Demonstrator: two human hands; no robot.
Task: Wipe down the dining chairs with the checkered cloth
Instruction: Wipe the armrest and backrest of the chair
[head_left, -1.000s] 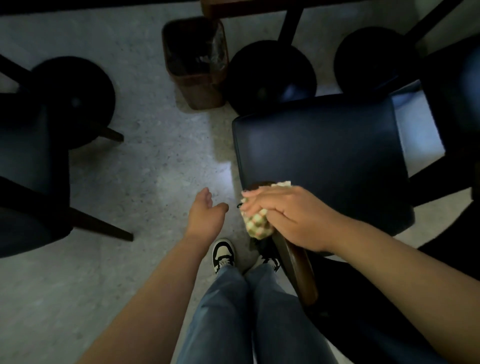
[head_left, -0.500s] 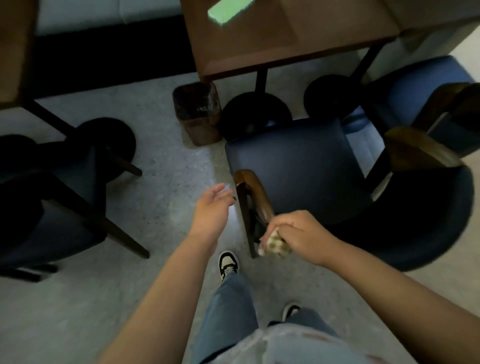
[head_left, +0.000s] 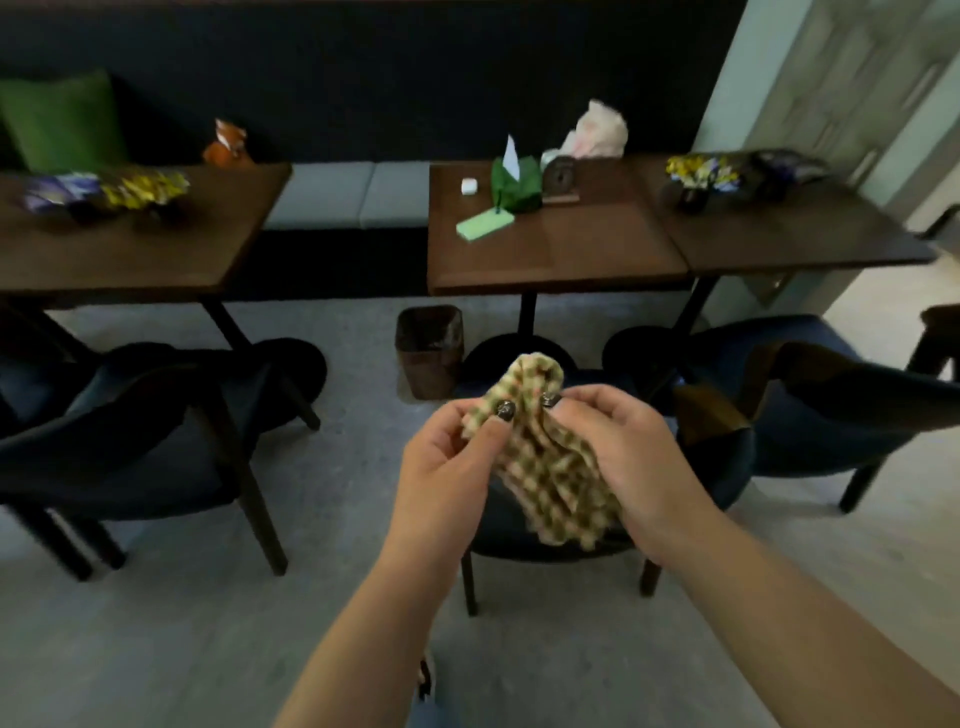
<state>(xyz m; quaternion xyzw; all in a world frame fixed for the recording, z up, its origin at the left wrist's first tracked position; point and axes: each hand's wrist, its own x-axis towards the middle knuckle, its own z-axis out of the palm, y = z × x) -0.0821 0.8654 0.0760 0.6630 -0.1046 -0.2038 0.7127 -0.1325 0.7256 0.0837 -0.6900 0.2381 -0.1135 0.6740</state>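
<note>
Checkered cloth held up in both hands above a dark chair

The bunched, soft checkered cloth (head_left: 550, 467) is pinched by the left hand (head_left: 447, 467) and gripped by the right hand (head_left: 623, 462), thumbs on top, over the padded chair (head_left: 727, 467). A brown bin (head_left: 429, 351), contents unclear, is seen below the wooden surface (head_left: 550, 254).

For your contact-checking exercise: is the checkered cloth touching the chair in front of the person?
Apart. The head view shows both hands holding the checkered cloth up above the chair.
</note>
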